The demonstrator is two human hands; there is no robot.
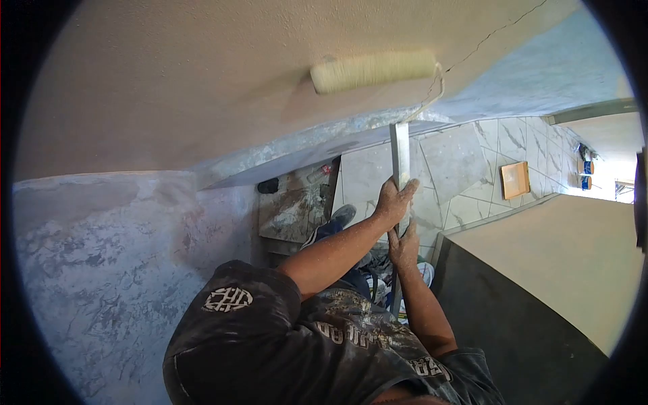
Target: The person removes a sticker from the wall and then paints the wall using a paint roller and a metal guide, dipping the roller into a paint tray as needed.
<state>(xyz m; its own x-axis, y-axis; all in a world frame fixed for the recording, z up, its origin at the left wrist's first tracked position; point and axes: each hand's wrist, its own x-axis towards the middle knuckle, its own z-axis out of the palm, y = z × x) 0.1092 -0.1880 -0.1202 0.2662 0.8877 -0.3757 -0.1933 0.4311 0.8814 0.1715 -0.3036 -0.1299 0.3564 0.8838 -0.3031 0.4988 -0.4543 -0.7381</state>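
Observation:
My left hand (pixel 396 202) is wrapped round a square metal pole (pixel 400 152). Lower on the same pole, my right hand (pixel 404 244) also grips it. Which arm is which is judged from the sleeves: one reaches in from the left, the other from the right. At the pole's far end a bent wire frame carries a pale yellow paint roller (pixel 374 71). The roller lies against or very near the beige surface (pixel 182 81), slightly blurred. A thin crack (pixel 482 42) runs through that surface to the right of the roller.
A shallow orange-rimmed tray (pixel 516 180) rests on the marbled tile floor (pixel 445 158). Farther right are two blue-and-orange containers (pixel 586 167). A stained board (pixel 293 210) lies near my foot. Patchy blue-grey wall (pixel 101 270) is at the left, a dark-and-cream partition (pixel 513 304) at the right.

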